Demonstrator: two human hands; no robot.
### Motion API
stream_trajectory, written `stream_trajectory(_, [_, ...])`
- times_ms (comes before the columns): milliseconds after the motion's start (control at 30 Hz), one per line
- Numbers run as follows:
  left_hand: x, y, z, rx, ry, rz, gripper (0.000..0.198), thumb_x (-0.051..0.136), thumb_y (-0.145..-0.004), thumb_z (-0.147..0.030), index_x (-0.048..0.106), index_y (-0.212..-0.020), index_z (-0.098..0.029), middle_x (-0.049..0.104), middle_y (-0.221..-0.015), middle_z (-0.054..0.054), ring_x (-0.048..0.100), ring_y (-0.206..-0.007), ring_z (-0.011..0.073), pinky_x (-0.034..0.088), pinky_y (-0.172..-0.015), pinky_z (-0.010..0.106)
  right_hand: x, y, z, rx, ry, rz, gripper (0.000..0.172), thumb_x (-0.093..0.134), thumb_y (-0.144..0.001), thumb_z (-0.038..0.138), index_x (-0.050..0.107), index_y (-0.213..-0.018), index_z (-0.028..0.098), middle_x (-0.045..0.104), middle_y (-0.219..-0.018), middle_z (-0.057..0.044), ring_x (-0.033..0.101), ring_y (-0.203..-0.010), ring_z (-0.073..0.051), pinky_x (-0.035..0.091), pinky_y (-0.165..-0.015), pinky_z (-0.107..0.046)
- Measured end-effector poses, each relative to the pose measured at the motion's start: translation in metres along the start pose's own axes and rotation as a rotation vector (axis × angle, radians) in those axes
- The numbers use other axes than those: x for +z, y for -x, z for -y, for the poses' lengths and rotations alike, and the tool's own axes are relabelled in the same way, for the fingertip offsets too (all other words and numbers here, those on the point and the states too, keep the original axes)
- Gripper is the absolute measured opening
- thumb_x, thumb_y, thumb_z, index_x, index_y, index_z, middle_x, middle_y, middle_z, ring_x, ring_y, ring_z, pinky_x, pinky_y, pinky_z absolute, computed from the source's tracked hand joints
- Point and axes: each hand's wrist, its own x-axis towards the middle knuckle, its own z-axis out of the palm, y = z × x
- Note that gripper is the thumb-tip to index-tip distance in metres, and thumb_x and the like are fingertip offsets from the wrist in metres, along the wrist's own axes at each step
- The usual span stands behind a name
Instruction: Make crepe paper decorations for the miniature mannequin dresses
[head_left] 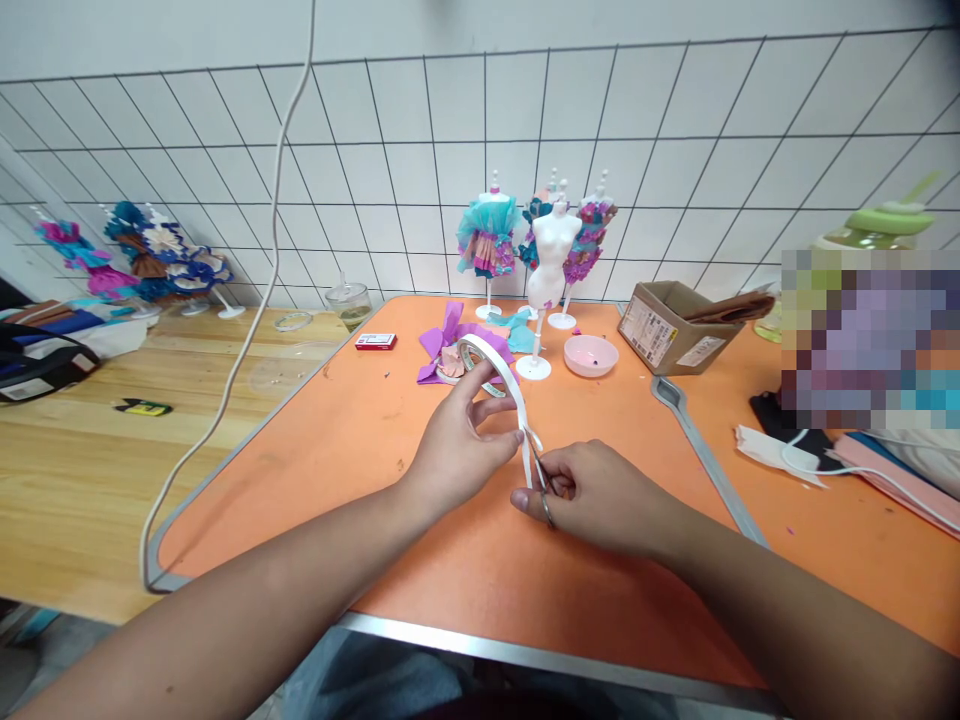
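Note:
A roll of white tape hangs from the fingers of my left hand, above the orange table. Its loose strip runs down past my left thumb. My right hand is closed on a small pair of scissors, whose handle loop shows at the thumb. The blades are beside or across the strip; I cannot tell which. Behind the roll lies crumpled purple cloth with a pinkish piece on it. A bare white mini dress form stands upright farther back.
Several dressed mini forms stand along the tiled wall. A pink bowl and cardboard box are at right. A red-and-white small box is at left. A pale cable drops across the left side. A yellow-black cutter lies on wood.

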Motion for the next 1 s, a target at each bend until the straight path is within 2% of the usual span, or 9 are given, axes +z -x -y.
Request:
stream_trajectory(133, [0.003,0.003,0.0,-0.041,0.015,0.009,0.073,0.066,-0.067,-0.008,0.047,-0.133,-0.032,0.042,-0.143,0.005,0.057,-0.111,0.025,0.056,-0.068,0.024,0.001,0.0,0.001,-0.01,0.026,-0.012,0.04,0.057,-0.08,0.053,0.049,-0.058,0.021,0.049,-0.052,0.004,0.04,-0.047,-0.011,0.022,-0.047,-0.026])
stream_trajectory(267, [0.007,0.006,-0.003,-0.049,0.021,-0.008,0.068,0.067,-0.066,-0.009,0.05,-0.128,-0.031,0.04,-0.142,0.005,0.058,-0.108,0.0244,0.056,-0.062,0.022,0.002,-0.002,0.003,-0.003,0.048,-0.052,0.04,0.057,-0.08,0.053,0.048,-0.058,0.021,0.049,-0.052,0.004,0.041,-0.048,-0.011,0.023,-0.047,-0.025])
stream_trajectory(400, [0.008,0.007,-0.004,-0.046,0.033,-0.024,0.067,0.067,-0.066,-0.01,0.05,-0.127,-0.031,0.04,-0.14,0.005,0.058,-0.107,0.0242,0.057,-0.062,0.023,0.003,-0.003,0.006,0.015,0.037,-0.077,0.042,0.058,-0.079,0.053,0.045,-0.057,0.021,0.048,-0.051,0.004,0.04,-0.047,-0.011,0.023,-0.047,-0.025])
stream_trajectory(667, [0.008,0.006,-0.004,-0.032,0.037,-0.046,0.077,0.066,-0.067,-0.009,0.042,-0.135,-0.034,0.04,-0.14,0.006,0.057,-0.106,0.0223,0.057,-0.063,0.022,0.01,-0.005,0.005,-0.004,0.048,-0.121,0.038,0.056,-0.081,0.051,0.045,-0.062,0.021,0.048,-0.052,0.004,0.043,-0.048,-0.011,0.023,-0.047,-0.025])
stream_trajectory(1000, [0.009,0.006,-0.003,-0.025,0.058,-0.039,0.073,0.066,-0.067,-0.008,0.043,-0.133,-0.032,0.038,-0.141,0.006,0.058,-0.104,0.0209,0.056,-0.061,0.019,0.009,-0.005,0.006,-0.01,0.024,-0.092,0.036,0.051,-0.084,0.054,0.051,-0.068,0.021,0.053,-0.058,0.004,0.046,-0.052,-0.012,0.026,-0.05,-0.024])
